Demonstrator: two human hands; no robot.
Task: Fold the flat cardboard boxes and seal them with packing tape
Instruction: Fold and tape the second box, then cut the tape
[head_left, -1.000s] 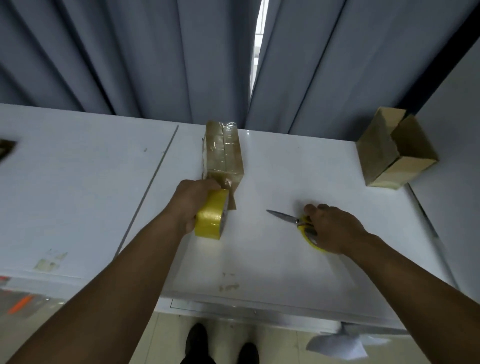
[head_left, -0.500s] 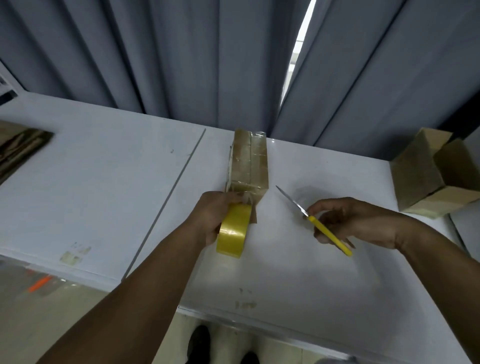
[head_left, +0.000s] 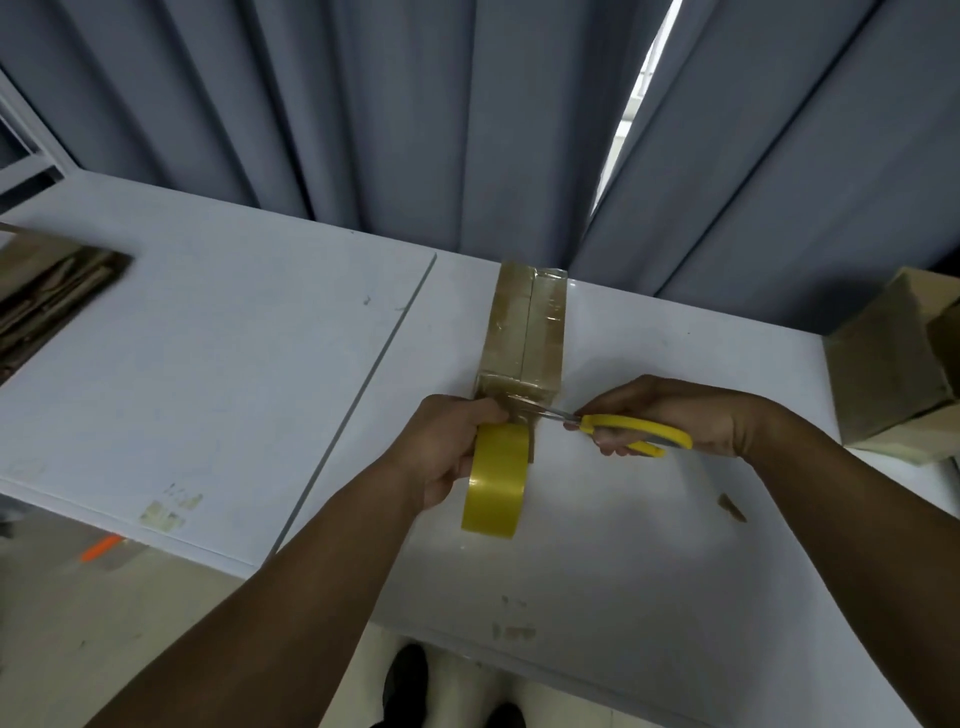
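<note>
– What do you hold? 
– Your left hand (head_left: 441, 447) grips a tape roll (head_left: 496, 480), glossy yellow plastic film; your right hand (head_left: 670, 410) has scissors (head_left: 618, 428) with smooth yellow plastic handles and bright metal blades.

– And the surfaces before you? 
– The box (head_left: 524, 327) is matt brown cardboard under shiny clear tape. The table (head_left: 208, 364) is smooth, faintly glossy white; the curtain (head_left: 415, 114) is matt grey cloth.

We see a narrow taped cardboard box (head_left: 524, 332) lying on the white surface (head_left: 234, 364), yellowish tape roll (head_left: 496, 478) upright at its near end.
</note>
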